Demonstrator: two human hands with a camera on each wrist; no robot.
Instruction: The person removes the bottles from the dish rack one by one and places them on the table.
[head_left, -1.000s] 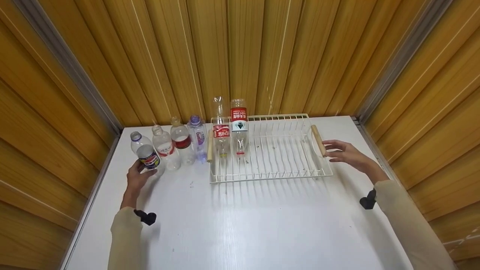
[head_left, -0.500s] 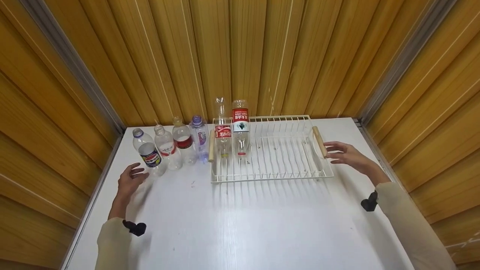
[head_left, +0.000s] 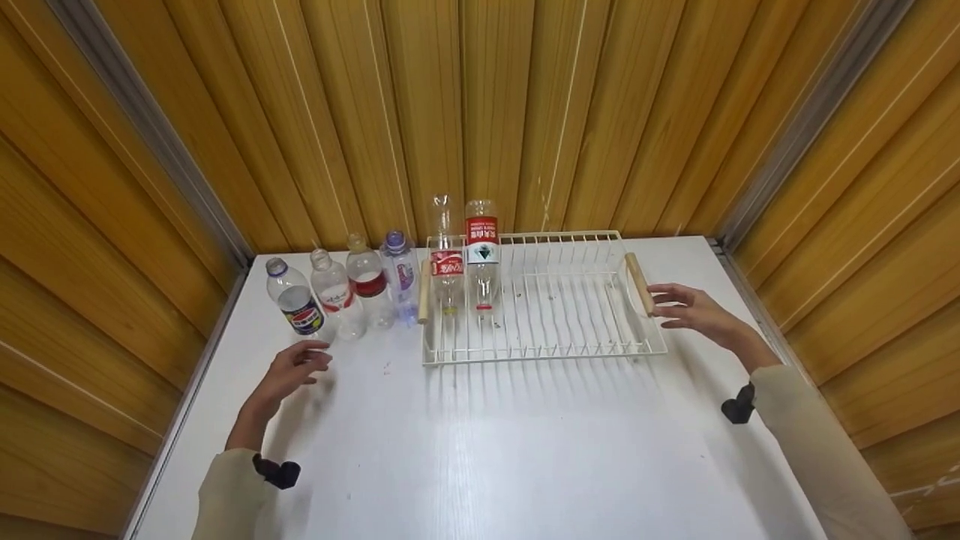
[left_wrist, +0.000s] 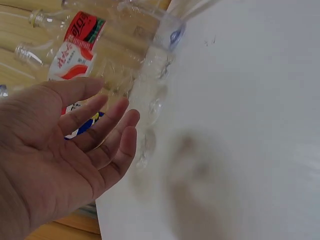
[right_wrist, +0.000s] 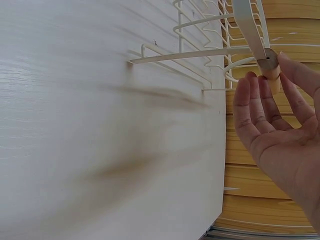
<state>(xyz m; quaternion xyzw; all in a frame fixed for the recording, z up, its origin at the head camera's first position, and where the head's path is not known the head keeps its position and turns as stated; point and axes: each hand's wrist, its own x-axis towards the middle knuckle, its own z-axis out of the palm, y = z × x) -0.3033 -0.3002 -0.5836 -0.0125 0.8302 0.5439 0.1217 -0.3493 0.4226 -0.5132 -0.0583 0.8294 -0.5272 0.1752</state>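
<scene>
Apparently the racking was at a pause between bottles: two bottles stood neck-down in the rack, while four others stood upright on the counter to its left. The left hand was relaxed and empty, just in front of the blue-labelled bottle; the next move seemed to call for curling it round one of those four. The right hand had its fingers about the handle, perhaps steadying the rack, but whether they gripped or merely touched I could not tell. The left wrist view bared the left palm, hidden from the head view, and the right wrist view showed the thumb beside the handle's end
</scene>
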